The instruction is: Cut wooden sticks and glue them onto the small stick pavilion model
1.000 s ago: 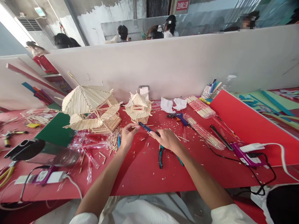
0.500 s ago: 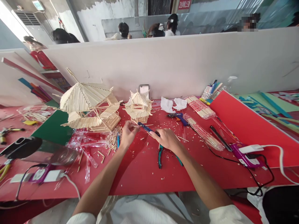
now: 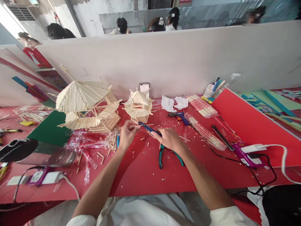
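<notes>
My left hand [image 3: 128,135] pinches a thin wooden stick [image 3: 136,126] between thumb and fingertips. My right hand [image 3: 168,138] is closed around a slim dark blue tool [image 3: 147,127]; its kind is hard to make out. The tool's tip meets the stick at my left fingertips. Just behind them stands a small stick-built pavilion [image 3: 138,106]. A larger stick-built pavilion [image 3: 86,105] with a broad slanted roof is to the left. Green-handled pliers [image 3: 161,157] lie below my right hand, their head partly hidden by it.
A glue gun [image 3: 180,116], packs of sticks [image 3: 204,133] and a purple power strip [image 3: 249,155] are on the right. A dark bottle [image 3: 44,152], plastic wrappers [image 3: 88,144] and stick offcuts [image 3: 113,141] lie left. A white partition [image 3: 152,59] runs along the back.
The view has shifted slightly, so the scene sits a little higher and the left side farther left. Both hands keep their holds, with the tool's tip still at the stick.
</notes>
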A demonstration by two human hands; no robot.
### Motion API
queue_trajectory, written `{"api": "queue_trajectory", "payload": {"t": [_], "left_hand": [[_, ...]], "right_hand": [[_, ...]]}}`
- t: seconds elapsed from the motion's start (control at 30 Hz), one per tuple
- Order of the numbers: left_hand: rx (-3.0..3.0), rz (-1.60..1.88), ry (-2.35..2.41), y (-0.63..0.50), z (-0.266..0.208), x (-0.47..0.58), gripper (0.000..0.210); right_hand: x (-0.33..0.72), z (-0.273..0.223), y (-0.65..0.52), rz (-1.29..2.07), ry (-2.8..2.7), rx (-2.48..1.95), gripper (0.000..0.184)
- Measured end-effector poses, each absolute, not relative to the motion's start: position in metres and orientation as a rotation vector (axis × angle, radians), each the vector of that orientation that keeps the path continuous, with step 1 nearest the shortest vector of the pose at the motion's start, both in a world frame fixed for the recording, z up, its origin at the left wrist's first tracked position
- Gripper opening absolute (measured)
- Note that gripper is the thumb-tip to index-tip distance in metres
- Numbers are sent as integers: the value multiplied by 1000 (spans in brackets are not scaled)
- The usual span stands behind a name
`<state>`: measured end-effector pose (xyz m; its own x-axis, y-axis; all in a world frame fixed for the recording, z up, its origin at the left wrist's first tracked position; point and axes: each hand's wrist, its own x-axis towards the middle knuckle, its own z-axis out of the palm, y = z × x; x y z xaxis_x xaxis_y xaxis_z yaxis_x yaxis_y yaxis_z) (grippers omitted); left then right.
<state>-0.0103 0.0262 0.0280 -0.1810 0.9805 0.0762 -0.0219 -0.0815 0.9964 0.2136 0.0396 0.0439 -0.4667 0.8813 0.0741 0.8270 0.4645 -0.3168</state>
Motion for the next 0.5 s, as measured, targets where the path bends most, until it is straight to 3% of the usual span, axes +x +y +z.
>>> {"api": "queue_trajectory", "payload": {"t": [0.5], "left_hand": [[1248, 1366, 1388, 24, 36, -10, 37]], "right_hand": [[215, 50, 37, 327, -2496, -1469, 64]]}}
